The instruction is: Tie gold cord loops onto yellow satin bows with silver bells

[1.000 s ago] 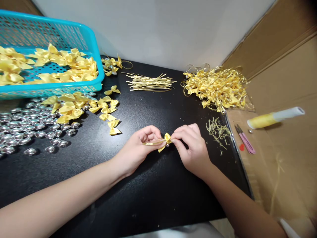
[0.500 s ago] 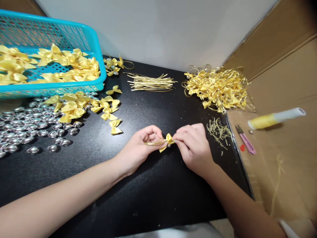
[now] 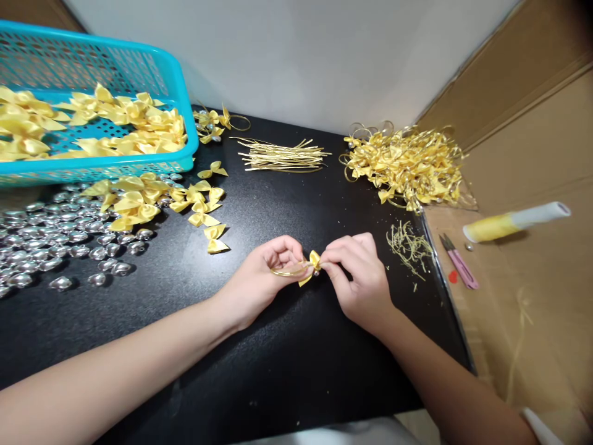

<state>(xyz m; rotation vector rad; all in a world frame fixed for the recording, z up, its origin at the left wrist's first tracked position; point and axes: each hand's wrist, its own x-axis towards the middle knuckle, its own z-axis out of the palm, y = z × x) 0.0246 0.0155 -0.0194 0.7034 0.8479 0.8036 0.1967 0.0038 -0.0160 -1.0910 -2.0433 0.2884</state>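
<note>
Between my hands, above the black table (image 3: 259, 377), is a yellow ribbon bow (image 3: 315, 259) with a small shiny bit under its knot. My left hand (image 3: 273, 266) pinches the bow's left side, and a loop of gold twist tie (image 3: 287, 271) sticks out across those fingers. Closed at the bow's right side, my right hand (image 3: 359, 272) has thumb and forefinger pressed together at the knot; what lies between these fingertips is hidden. Loose yellow bows (image 3: 204, 218) and silver beads (image 3: 60, 250) lie to the left.
A turquoise basket (image 3: 185, 123) of bows stands back left. Behind my hands lies a bundle of gold twist ties (image 3: 282, 154). At right are a heap of bows with ties (image 3: 407, 164), tie clippings (image 3: 408, 247), pink snips (image 3: 461, 262) and a yellow-and-white roll (image 3: 516, 222).
My right hand has shifted slightly left and its fingers have turned a little at the bow. The left hand keeps its pinch in nearly the same place.
</note>
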